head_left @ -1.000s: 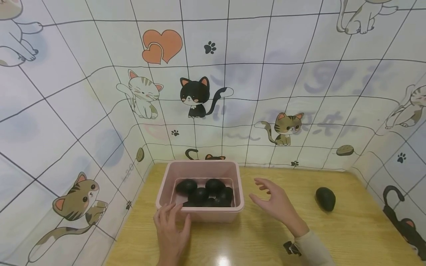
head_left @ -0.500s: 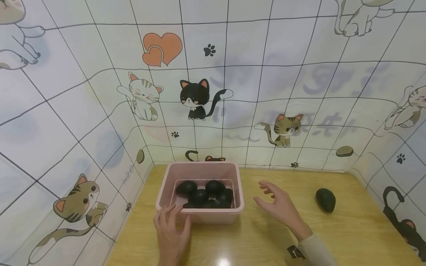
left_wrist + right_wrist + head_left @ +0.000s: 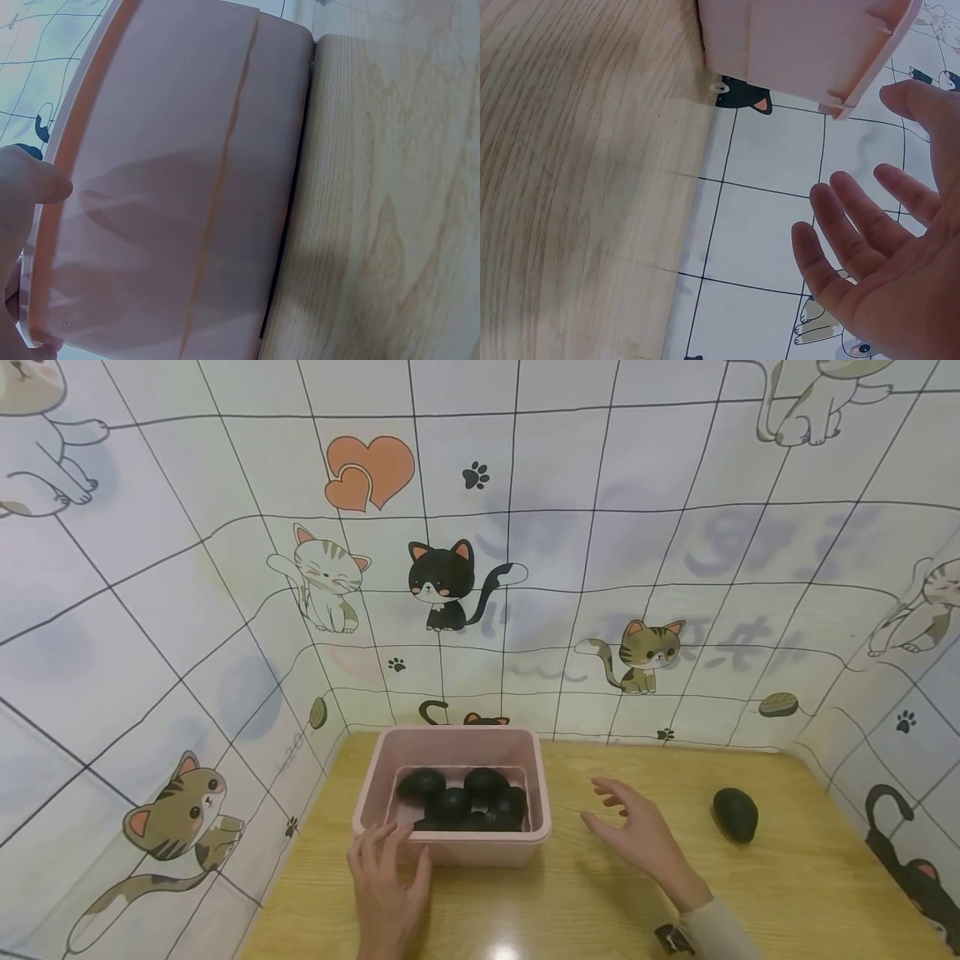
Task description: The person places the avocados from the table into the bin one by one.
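Several dark green avocados (image 3: 447, 807) lie together in a pink plastic bin (image 3: 457, 852) on the wooden table. My left hand (image 3: 386, 881) holds the bin's front rim near its left corner, fingers over the edge and thumb at the front wall; the left wrist view shows the thumb (image 3: 49, 182) against the rim. To the right of the bin, my right hand (image 3: 641, 835) hovers with fingers spread and nothing in them. One more avocado (image 3: 736, 815) lies on the table, farther right of that hand. Seen from the right wrist, the palm (image 3: 907, 300) is bare.
Behind the table and along both sides stands a white wall covering (image 3: 555, 552) with grid lines and cartoon cats. The table (image 3: 585, 910) extends in front of the bin and out to the right. A small dark patch (image 3: 672, 938) shows beside the right sleeve (image 3: 716, 931).
My right hand has drifted right, away from the bin, and slightly nearer to me. My left hand keeps its place on the rim, and the avocados lie as before.
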The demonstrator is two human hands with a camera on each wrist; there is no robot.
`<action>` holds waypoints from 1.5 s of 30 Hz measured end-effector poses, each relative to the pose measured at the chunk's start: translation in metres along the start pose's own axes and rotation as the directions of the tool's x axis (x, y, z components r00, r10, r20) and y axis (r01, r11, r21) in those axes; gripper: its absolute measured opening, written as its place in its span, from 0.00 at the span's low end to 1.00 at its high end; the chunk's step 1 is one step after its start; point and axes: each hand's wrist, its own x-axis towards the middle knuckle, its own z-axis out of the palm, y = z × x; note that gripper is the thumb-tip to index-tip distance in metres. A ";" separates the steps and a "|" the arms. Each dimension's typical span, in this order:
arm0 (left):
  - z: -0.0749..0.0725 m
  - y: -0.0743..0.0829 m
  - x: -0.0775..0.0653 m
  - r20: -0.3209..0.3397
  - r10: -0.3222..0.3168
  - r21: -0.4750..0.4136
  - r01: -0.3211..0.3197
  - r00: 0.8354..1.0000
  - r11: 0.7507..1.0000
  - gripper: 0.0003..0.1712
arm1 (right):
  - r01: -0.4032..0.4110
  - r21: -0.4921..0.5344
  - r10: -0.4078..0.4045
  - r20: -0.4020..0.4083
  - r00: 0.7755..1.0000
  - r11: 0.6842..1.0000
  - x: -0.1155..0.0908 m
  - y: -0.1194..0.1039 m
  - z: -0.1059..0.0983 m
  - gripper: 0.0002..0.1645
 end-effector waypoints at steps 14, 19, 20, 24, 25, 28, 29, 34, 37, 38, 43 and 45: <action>0.001 -0.001 -0.001 -0.006 0.005 -0.002 -0.005 1.000 1.000 0.25 | 0.002 -0.022 -0.002 -0.018 1.000 1.000 -0.010 0.011 -0.001 0.33; 0.000 -0.001 -0.001 0.006 -0.010 -0.002 0.010 1.000 1.000 0.25 | -0.025 -0.013 0.025 -0.007 1.000 1.000 -0.014 0.017 -0.001 0.34; 0.000 -0.001 -0.002 0.007 -0.012 -0.001 0.012 1.000 1.000 0.25 | -0.031 -0.015 0.031 -0.006 1.000 0.999 -0.015 0.018 -0.001 0.34; 0.001 -0.001 -0.002 0.001 -0.012 -0.001 0.012 1.000 1.000 0.25 | -0.044 -0.032 0.044 -0.009 0.999 0.999 -0.016 0.021 -0.002 0.33; 0.001 -0.001 -0.002 0.000 -0.010 -0.001 0.010 1.000 1.000 0.25 | -0.046 -0.032 0.046 -0.009 0.999 0.998 -0.017 0.022 -0.003 0.33; 0.001 -0.001 -0.002 0.007 -0.014 -0.008 0.014 1.000 1.000 0.24 | -0.052 -0.030 0.052 -0.008 0.999 0.998 -0.019 0.025 -0.005 0.33; 0.001 -0.001 -0.002 0.010 -0.015 -0.008 0.015 1.000 1.000 0.24 | -0.055 -0.033 0.054 -0.005 0.999 0.998 -0.019 0.025 -0.005 0.33; 0.000 -0.001 0.000 0.013 -0.012 -0.010 0.012 1.000 1.000 0.24 | -0.058 -0.043 0.058 0.002 0.998 0.997 -0.021 0.032 -0.008 0.33; 0.001 -0.001 0.001 0.005 -0.008 -0.010 0.008 1.000 1.000 0.25 | -0.061 -0.037 0.062 0.007 0.998 0.997 -0.021 0.037 -0.010 0.33; 0.001 0.000 0.001 0.003 -0.008 -0.010 0.008 1.000 1.000 0.25 | -0.066 -0.035 0.066 0.011 0.998 0.997 -0.022 0.039 -0.011 0.33; 0.001 -0.001 0.000 0.008 -0.017 -0.005 0.017 1.000 1.000 0.25 | -0.111 -0.048 0.113 0.025 0.993 0.993 -0.026 0.050 -0.014 0.35; 0.001 -0.001 -0.001 0.011 -0.020 -0.004 0.020 1.000 1.000 0.25 | -0.134 -0.061 0.136 0.034 0.990 0.989 -0.029 0.056 -0.015 0.36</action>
